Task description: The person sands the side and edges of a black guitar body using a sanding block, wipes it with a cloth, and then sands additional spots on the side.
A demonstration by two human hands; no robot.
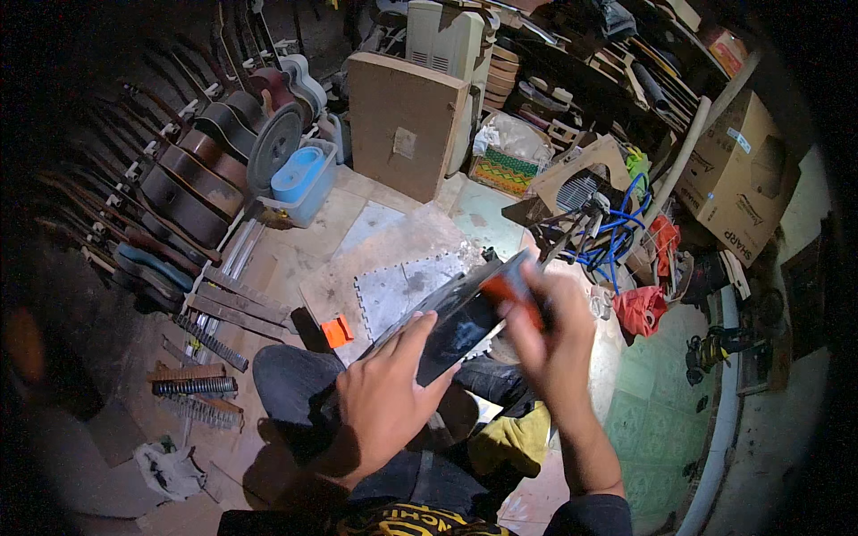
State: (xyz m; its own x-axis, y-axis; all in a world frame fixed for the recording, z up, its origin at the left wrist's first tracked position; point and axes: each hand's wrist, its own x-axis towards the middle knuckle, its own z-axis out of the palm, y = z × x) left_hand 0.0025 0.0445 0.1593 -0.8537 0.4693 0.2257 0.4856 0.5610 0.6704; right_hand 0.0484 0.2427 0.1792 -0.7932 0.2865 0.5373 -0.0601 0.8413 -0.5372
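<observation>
Across my lap a dark, glossy, flat-sided piece (pixel 451 341) is tilted up to the right; its full shape is hidden, so I cannot tell its kind. My left hand (pixel 384 389) grips its near end, fingers over the upper edge and thumb on the dark face. At its upper right end, my right hand (pixel 556 326) is closed round an orange-red block (pixel 511 297), close against the piece. Motion blurs that hand and the block. A yellow cloth (pixel 514 442) lies by my right leg, below the piece.
Several guitars (pixel 192 174) stand racked at left, with dark ridged bars (pixel 195 387) lying nearer. Ahead are a grey puzzle-edged mat (pixel 407 288), an orange piece (pixel 338 331), a blue tub (pixel 308 192) and a brown board (pixel 402 125). Blue hose (pixel 617 237) and a carton (pixel 737 174) sit right.
</observation>
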